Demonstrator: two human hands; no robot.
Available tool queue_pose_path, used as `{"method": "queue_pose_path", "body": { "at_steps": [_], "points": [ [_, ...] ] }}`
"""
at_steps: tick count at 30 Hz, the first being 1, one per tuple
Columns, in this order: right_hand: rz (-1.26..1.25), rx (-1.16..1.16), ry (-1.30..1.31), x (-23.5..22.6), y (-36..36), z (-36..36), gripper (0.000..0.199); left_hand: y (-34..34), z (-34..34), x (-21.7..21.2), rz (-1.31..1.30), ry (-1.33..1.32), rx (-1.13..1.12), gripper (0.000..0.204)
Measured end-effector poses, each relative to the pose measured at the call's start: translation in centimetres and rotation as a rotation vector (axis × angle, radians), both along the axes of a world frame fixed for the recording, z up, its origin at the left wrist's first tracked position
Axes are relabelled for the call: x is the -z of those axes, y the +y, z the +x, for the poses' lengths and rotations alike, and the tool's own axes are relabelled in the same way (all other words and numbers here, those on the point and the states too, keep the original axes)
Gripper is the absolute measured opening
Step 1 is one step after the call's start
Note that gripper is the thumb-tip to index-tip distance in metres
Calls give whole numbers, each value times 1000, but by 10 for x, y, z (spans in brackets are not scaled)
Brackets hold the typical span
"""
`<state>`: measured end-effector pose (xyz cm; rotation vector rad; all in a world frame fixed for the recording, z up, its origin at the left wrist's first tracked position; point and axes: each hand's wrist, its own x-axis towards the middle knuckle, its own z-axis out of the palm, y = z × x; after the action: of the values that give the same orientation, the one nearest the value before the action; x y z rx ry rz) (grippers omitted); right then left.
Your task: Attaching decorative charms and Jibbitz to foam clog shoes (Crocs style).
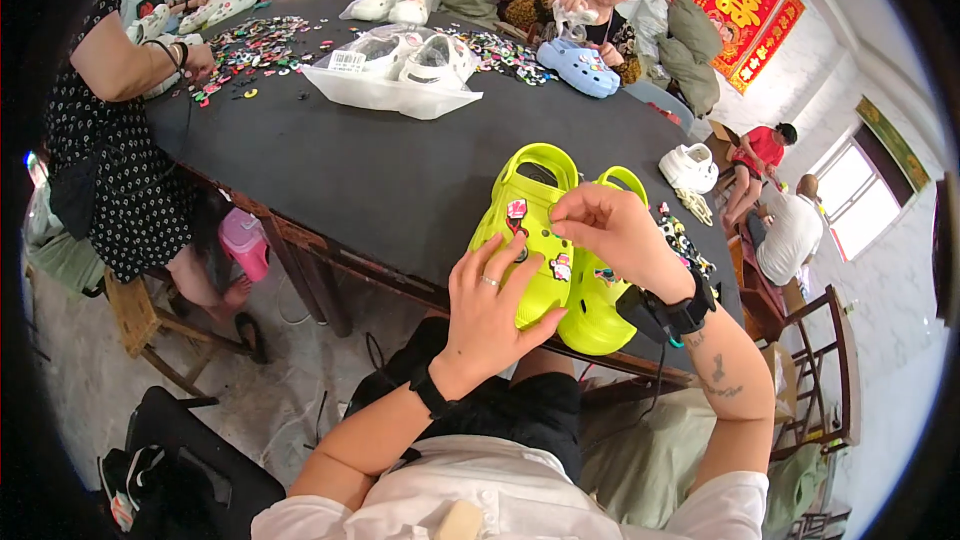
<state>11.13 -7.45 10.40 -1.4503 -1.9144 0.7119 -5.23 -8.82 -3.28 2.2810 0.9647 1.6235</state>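
Two lime-green clogs lie side by side at the table's near edge, toes toward me. On the left clog (541, 198), shoe charms sit in the holes, among them a pink-and-white one (516, 209) and another small charm (561, 267). My left hand (492, 302) rests on this clog's side and toe with its fingers spread. Over its upper, my right hand (612, 230) has thumb and forefinger pinched together close to the holes; whatever they hold is too small to make out. Partly behind my right hand is the right clog (597, 325), which also bears charms.
Loose charms (690, 245) lie right of the clogs, below a white pair of shoes (689, 168). Further back are bagged white clogs (437, 64), blue clogs (580, 68) and charm heaps (262, 43). People work around the dark table (330, 155); one stands at left beside a wooden stool (140, 312).
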Motion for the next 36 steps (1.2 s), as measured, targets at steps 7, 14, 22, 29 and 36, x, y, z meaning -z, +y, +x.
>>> {"method": "queue_pose_path", "body": {
  "at_steps": [7, 14, 22, 29, 36],
  "points": [
    [-183, 22, 21, -6, 15, 7, 16, 4, -2, 1, 14, 5, 12, 57],
    [-78, 37, -267, -7, 17, -5, 12, 3, -2, 3, 20, 4, 18, 58],
    [-225, 48, -321, -19, 28, -10, 17, 1, -1, 3, 19, 5, 35, 58],
    [195, 7, -621, -13, 26, -7, 25, 2, -3, 0, 24, 11, 35, 58],
    [-165, -22, -320, -16, 45, 12, 52, 0, -2, -1, 15, 29, 32, 57]
  ]
}}
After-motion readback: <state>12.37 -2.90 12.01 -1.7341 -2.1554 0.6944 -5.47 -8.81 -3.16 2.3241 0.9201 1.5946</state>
